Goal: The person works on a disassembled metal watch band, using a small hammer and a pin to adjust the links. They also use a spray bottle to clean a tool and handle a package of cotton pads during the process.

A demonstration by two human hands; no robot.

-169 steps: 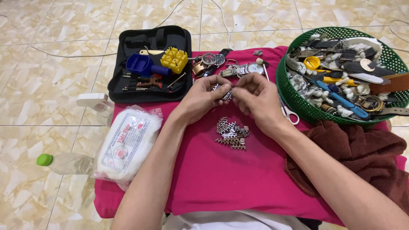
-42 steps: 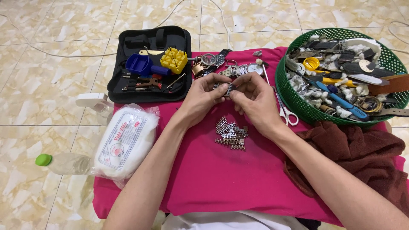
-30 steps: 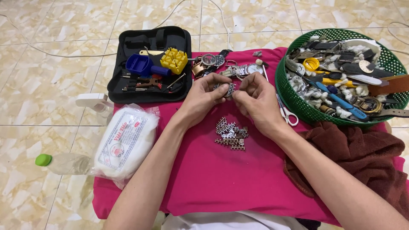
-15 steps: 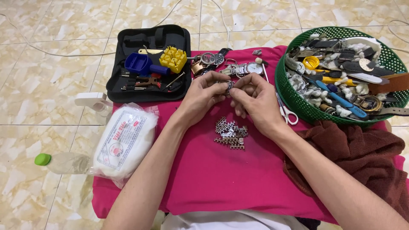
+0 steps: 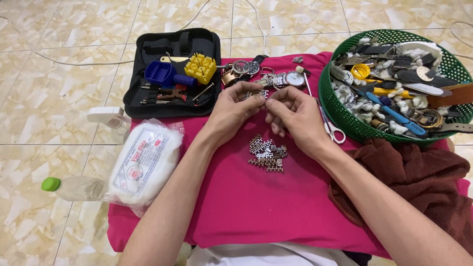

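I have both hands up together over the pink cloth (image 5: 236, 207). My left hand (image 5: 231, 108) and right hand (image 5: 295, 116) meet fingertip to fingertip, each pinched shut on an end of a short piece of metal watch band (image 5: 260, 93) — it spans the small gap between them, just off the cloth.

Just below my hands, near the right wrist, lies a loose pile of metal band links (image 5: 266, 152) on the cloth. Just beyond my fingertips sits a cluster of wristwatches (image 5: 268, 76), touching one another. Beside the right hand, on its outer side, a pair of white-handled scissors (image 5: 331, 127) lies against the green plastic basket (image 5: 345, 118), which is heaped with watch straps, tools and small parts. Under my right forearm is a crumpled brown towel (image 5: 419, 182).

Beyond the left hand an open black tool case (image 5: 172, 74) holds a blue watch holder (image 5: 160, 74) and a yellow block (image 5: 203, 68). Well to the left of my left forearm lies a white plastic-wrapped packet (image 5: 143, 165) — beside it, on the tiled floor, a clear bottle with a green cap (image 5: 74, 187).
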